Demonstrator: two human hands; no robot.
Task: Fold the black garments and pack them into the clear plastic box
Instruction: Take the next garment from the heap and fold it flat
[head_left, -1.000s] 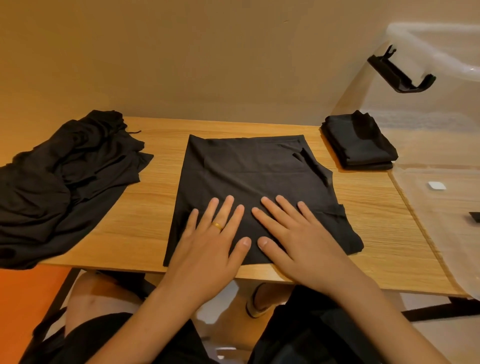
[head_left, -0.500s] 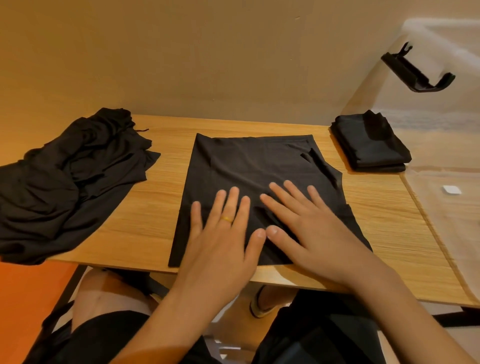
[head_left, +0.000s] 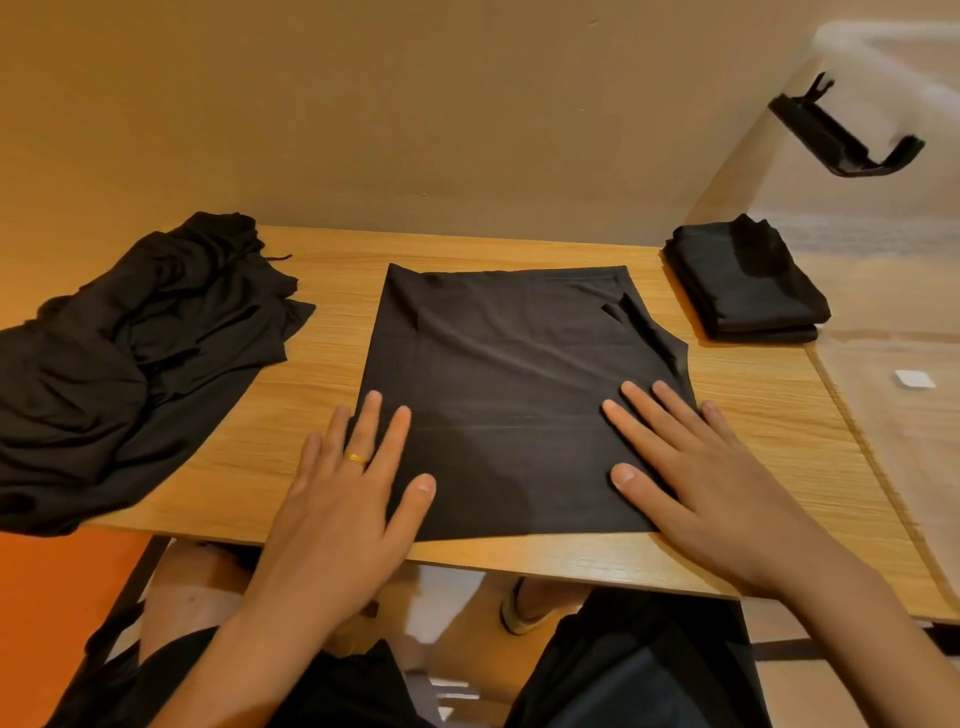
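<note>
A half-folded black garment (head_left: 514, 374) lies flat in the middle of the wooden table (head_left: 769, 415). My left hand (head_left: 348, 493) presses flat on its near left edge, fingers straight, a gold ring on one finger. My right hand (head_left: 706, 478) presses flat on its near right edge. A pile of unfolded black garments (head_left: 124, 353) sits at the table's left end. A neat stack of folded black garments (head_left: 748, 286) lies inside the clear plastic box (head_left: 883, 291) at the right.
The box's black latch handle (head_left: 841, 140) hangs on its near wall, and a small white tag (head_left: 914, 378) shows on its lower part. A beige wall stands right behind the table. My knees are below the front edge.
Both hands have slid apart from the middle of the garment to its left and right edges, smoothing it flat. The right side now lies tidier.
</note>
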